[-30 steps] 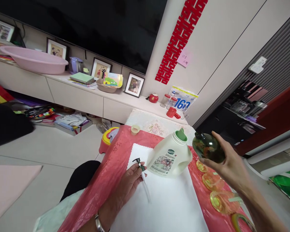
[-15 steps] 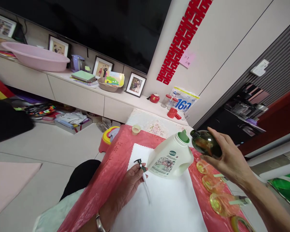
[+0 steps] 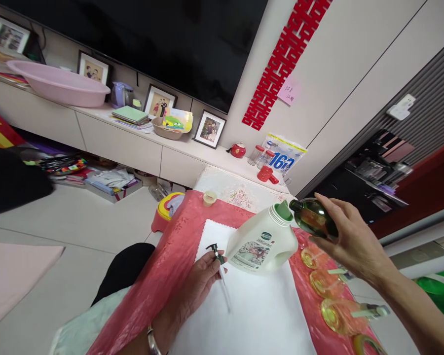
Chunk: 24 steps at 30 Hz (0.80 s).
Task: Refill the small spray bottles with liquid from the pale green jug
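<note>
Between the fingers of my left hand (image 3: 203,276) is a black pump top (image 3: 217,252) with a long clear dip tube hanging down over the white mat. My right hand (image 3: 340,231) grips a dark green bottle (image 3: 314,217), tipped nearly on its side. Its open neck is close to the green spout of a pale detergent jug (image 3: 261,241); whether they touch I cannot tell. The jug stands uncapped on the white mat (image 3: 259,315), its handle to the right. No flow of liquid can be made out.
Several clear yellow bottles (image 3: 333,313) line the right side of the red-covered table (image 3: 170,246), with a roll of tape (image 3: 366,345) in front. A small pale cap (image 3: 209,198) sits at the far edge. Beyond stand jars (image 3: 256,155) and a white packet (image 3: 284,153) on a cabinet.
My right hand has brought the dark bottle slightly left, so its neck is nearer the jug's spout. My left hand and the pump top have hardly moved; the view has shifted slightly.
</note>
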Motion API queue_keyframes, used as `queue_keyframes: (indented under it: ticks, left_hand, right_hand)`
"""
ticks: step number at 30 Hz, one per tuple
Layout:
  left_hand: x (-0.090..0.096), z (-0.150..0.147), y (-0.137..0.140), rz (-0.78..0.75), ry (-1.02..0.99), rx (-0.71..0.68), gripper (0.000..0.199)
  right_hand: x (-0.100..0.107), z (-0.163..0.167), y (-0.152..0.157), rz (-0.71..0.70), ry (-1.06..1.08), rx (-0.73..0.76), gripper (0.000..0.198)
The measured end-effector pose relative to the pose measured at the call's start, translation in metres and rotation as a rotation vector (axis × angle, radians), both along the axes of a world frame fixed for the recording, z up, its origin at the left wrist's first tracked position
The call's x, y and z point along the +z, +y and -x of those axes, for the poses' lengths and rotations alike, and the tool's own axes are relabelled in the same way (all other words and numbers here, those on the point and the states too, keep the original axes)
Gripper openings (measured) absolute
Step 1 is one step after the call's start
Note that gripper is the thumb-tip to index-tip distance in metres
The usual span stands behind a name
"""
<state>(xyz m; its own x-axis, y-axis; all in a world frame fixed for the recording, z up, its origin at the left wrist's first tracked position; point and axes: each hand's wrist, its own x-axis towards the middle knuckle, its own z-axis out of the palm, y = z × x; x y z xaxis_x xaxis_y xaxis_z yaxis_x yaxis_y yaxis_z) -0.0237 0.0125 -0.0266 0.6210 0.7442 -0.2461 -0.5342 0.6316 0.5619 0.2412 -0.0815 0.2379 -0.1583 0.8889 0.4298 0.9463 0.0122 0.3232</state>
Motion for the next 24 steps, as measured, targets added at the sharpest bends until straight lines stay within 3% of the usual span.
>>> queue_keyframes:
  ticks: [24]
  left_hand:
    - [0.0035, 0.0004, -0.0005, -0.028, 0.013, -0.004, 0.047]
  right_hand:
    - [0.0093, 0.0024, 0.0056, 0.032, -0.104, 0.036, 0.069]
